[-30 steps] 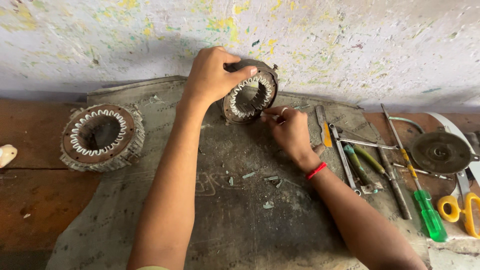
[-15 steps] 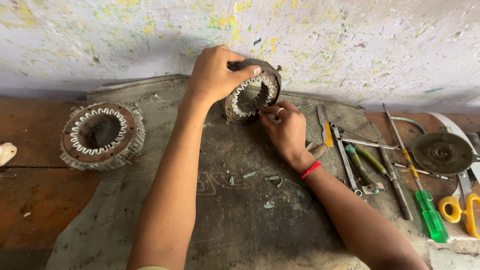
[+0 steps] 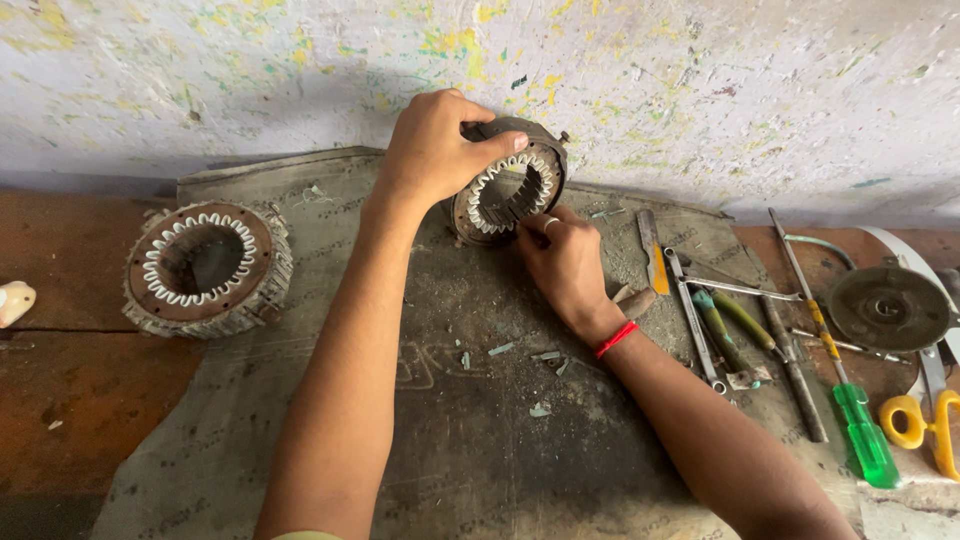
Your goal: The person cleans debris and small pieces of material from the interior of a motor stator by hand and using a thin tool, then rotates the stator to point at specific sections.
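Left hand (image 3: pixel 432 150) gripping top of stator (image 3: pixel 505 185), tilted up against wall (image 3: pixel 700 90) at back of mat (image 3: pixel 470 420) to expose its slots; right hand (image 3: pixel 565 262) pinched narrow at lower rim, fingertips at winding paper; second stator (image 3: pixel 205 265) flat on bench (image 3: pixel 60 400), tools (image 3: pixel 740 330) near on right

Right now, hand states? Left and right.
Left hand: closed over the top rim of the tilted motor stator, holding it.
Right hand: fingertips at the stator's lower rim; grip cannot be told.

I see a whitewashed plaster wall (image 3: pixel 700 90) flecked with yellow and green paint. Below it lies a reddish-brown worn floor (image 3: pixel 70 390), partly covered by a grey dusty mat (image 3: pixel 480 450) in soft daylight.
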